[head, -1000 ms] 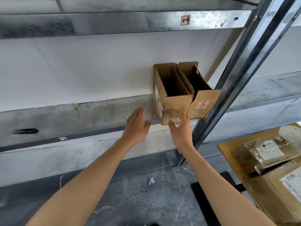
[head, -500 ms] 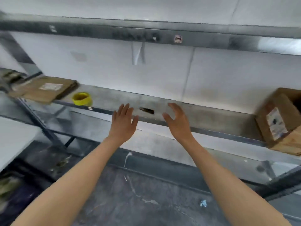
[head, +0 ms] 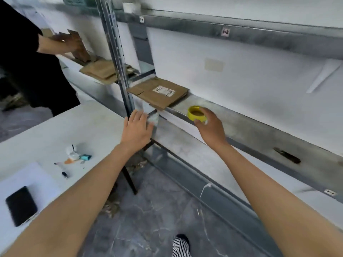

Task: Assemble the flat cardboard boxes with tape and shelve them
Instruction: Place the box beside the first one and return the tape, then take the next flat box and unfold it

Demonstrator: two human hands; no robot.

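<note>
Hands are stretched forward: the left hand (head: 137, 127) is held flat and spread, with nothing in it, past the worktop (head: 55, 130) corner, while a yellow tape roll (head: 196, 113) is clasped by the right hand (head: 211, 127) at the front of the shelf (head: 241, 127). Just beyond, to the left, flat cardboard boxes (head: 159, 91) are stacked, not yet set up. Judged from this, only the tape is being fetched. Folding, taping and shelving are still left for these.

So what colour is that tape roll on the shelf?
Yellow, clearest in the head view, where the right hand grips the tape roll.
</note>
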